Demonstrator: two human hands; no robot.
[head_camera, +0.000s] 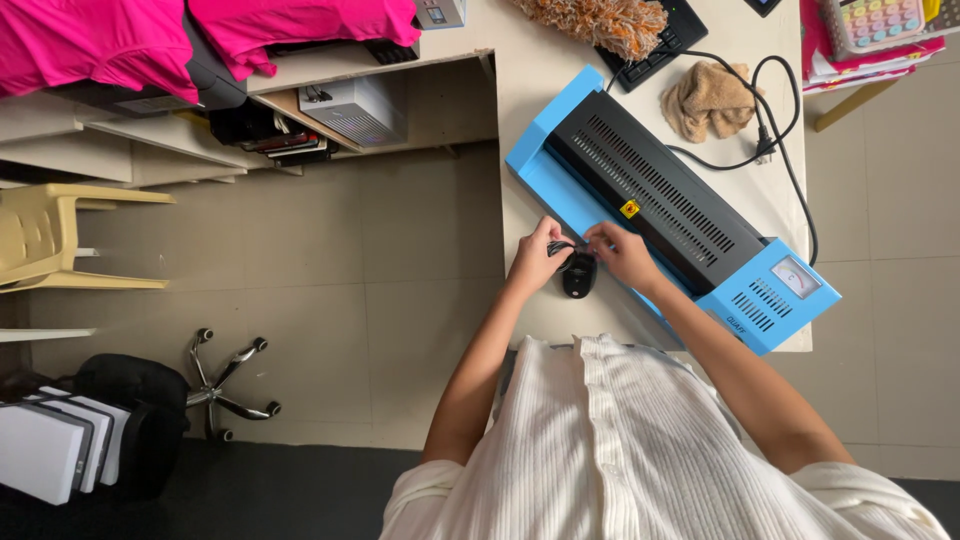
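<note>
Both hands are working at the front edge of the desk (520, 150), just beside the blue and black laminator (665, 205) lying slantwise across it. The left hand (537, 257) and right hand (622, 252) are meeting over a small black mouse (579, 275), which is sitting on the desk near that edge, right below the laminator's feed side. The fingertips of both hands are pinching together on something thin and dark between them, just above the mouse; it may be a cord or a strap.

To do this well, I judge that both pinches should be staying close together, with the mouse resting on the desk rather than hanging, so the thin piece is not pulling taut or slipping.

What the pinched piece is cannot be made out: it is too small, and the fingers are covering most of it. Whether it is joined to the mouse is also unclear. The keyboard (655, 45) at the far edge is lying half under a shaggy orange duster (600, 22) and is cut off by the frame. A tan cloth (710, 98) is sitting beside the laminator's power cable (785, 150).
</note>
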